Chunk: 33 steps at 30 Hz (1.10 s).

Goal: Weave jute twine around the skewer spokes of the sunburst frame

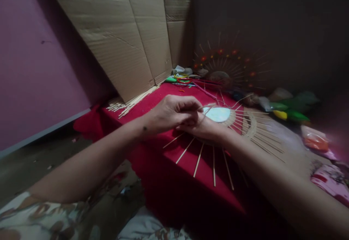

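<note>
A round piece with a pale, shiny disc (218, 114) at its centre and thin wooden sticks (200, 160) fanning out from it lies on the red cloth. My left hand (174, 114) is closed in a pinch at the left of the disc, on a thin brown twine (211, 107) that loops over the disc's edge. Close against it, my right hand (208, 127) rests across the near side of the round piece. Its fingers are curled and partly hidden behind my left hand, so what they hold cannot be made out.
Loose sticks (136, 101) lie beside a leaning cardboard sheet (114, 33). A second stick ring (251, 125) is at the right. Behind stands a flower-decorated sunburst (220, 53). Farther right are an orange packet (315, 139) and a pink object (329, 182). Red cloth (163, 167) hangs over the front edge.
</note>
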Available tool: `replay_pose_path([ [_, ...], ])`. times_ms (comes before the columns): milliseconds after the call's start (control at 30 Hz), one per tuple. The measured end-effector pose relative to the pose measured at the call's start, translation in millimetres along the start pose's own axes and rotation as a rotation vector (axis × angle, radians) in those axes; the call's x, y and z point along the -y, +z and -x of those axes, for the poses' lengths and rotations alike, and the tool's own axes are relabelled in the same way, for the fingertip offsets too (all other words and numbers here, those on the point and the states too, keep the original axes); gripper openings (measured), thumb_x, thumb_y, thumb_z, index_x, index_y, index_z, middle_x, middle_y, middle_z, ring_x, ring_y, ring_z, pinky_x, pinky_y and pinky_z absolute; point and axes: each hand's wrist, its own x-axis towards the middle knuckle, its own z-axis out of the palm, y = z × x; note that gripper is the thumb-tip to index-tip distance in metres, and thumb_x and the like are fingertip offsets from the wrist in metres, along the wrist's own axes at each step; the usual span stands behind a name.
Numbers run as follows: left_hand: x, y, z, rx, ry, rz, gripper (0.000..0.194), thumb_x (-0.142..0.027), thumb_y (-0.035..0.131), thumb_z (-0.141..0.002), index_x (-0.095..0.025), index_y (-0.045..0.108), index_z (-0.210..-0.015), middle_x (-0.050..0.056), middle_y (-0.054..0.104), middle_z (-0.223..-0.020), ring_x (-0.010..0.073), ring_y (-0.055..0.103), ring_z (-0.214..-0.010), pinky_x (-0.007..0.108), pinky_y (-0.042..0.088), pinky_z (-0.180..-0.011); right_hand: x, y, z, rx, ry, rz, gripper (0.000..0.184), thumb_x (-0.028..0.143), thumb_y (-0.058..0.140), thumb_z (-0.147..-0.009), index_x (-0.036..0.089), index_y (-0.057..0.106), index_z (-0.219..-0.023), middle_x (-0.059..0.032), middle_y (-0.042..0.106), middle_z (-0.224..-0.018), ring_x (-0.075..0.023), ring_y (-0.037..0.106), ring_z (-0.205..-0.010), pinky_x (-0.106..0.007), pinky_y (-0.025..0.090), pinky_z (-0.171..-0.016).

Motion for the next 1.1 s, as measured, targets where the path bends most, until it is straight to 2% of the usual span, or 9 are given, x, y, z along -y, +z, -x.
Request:
replay_pose_path([
  [100,15,-26.2,-16,0.009,-0.051,-0.129,0.038,-0.026,0.066,-0.072,-0.012,0.063,-0.107,0.005,0.070,-0.091,0.0159,0.063,-0.083,0.028,0.051,-0.077,-1,-8,10,0.018,0.019,-0.215,0.012,0.027,0.062,-0.084,0.019,0.071,-0.082,-0.0042,0.071,-0.094,-0.0153,0.063,-0.089,-0.033,0.048,-0.085],
  [200,38,-47.5,-21,-0.035,-0.189,-0.388,0.035,-0.033,0.063,-0.073,-0.011,0.065,-0.100,0.008,0.069,-0.096,0.0182,0.062,-0.088,0.032,0.048,-0.083,-2,-15,19,0.001,0.078,-0.356,0.015,0.030,0.063,-0.084,0.020,0.073,-0.083,-0.0044,0.072,-0.101,-0.0156,0.064,-0.097,-0.033,0.047,-0.092],
  [267,53,-53.0,-21,0.020,-0.257,-0.538,0.043,-0.037,0.064,-0.071,-0.012,0.064,-0.106,0.009,0.067,-0.105,0.0210,0.061,-0.096,0.033,0.046,-0.088,-1,-17,22,0.009,0.098,-0.378,0.016,0.031,0.062,-0.085,0.020,0.074,-0.086,-0.0039,0.072,-0.104,-0.0158,0.064,-0.098,-0.034,0.046,-0.093],
  [367,68,-50.6,-20,0.166,-0.259,-0.604,0.045,-0.038,0.063,-0.072,-0.013,0.063,-0.109,0.011,0.066,-0.109,0.0222,0.059,-0.099,0.032,0.045,-0.087,4,-19,26,0.034,0.122,-0.357,0.018,0.032,0.059,-0.088,0.022,0.074,-0.091,-0.0022,0.073,-0.103,-0.0162,0.064,-0.097,-0.034,0.046,-0.093],
  [467,74,-44.1,-21,0.230,-0.212,-0.647,0.041,-0.040,0.060,-0.075,-0.013,0.065,-0.106,0.011,0.065,-0.105,0.0219,0.058,-0.095,0.030,0.044,-0.083,13,-20,31,0.022,0.137,-0.354,0.022,0.034,0.056,-0.090,0.023,0.074,-0.096,-0.0017,0.073,-0.102,-0.0168,0.064,-0.098,-0.032,0.045,-0.092],
  [700,80,-36.9,-17,0.142,-0.173,-0.712,0.039,-0.043,0.055,-0.080,-0.014,0.069,-0.101,0.010,0.063,-0.101,0.0229,0.055,-0.097,0.033,0.041,-0.089,21,-18,50,-0.133,0.224,-0.435,0.032,0.041,0.050,-0.092,0.019,0.072,-0.098,-0.0059,0.073,-0.096,-0.0180,0.064,-0.093,-0.035,0.046,-0.090],
  [867,80,-36.7,-10,0.111,-0.164,-0.634,0.037,-0.044,0.057,-0.079,-0.016,0.068,-0.100,0.009,0.063,-0.101,0.0227,0.055,-0.096,0.034,0.042,-0.087,20,-17,59,-0.275,0.309,-0.478,0.033,0.037,0.049,-0.092,0.021,0.075,-0.080,-0.0064,0.071,-0.109,-0.0191,0.062,-0.104,-0.037,0.041,-0.098],
  [1000,65,-30.3,-3,0.006,-0.035,-0.521,0.034,-0.043,0.061,-0.080,-0.015,0.065,-0.099,0.008,0.061,-0.103,0.0212,0.054,-0.098,0.034,0.042,-0.091,20,-17,60,-0.307,0.370,-0.501,0.034,0.030,0.046,-0.093,0.020,0.075,-0.077,-0.0064,0.073,-0.102,-0.0186,0.064,-0.099,-0.036,0.043,-0.094],
  [1100,53,-18.8,1,0.096,0.027,-0.530,0.027,-0.040,0.060,-0.083,-0.018,0.068,-0.096,0.006,0.059,-0.099,0.0199,0.053,-0.096,0.034,0.042,-0.089,18,-15,59,-0.341,0.377,-0.585,0.030,0.032,0.048,-0.091,0.019,0.074,-0.081,-0.0057,0.075,-0.090,-0.0186,0.066,-0.094,-0.037,0.042,-0.095],
])
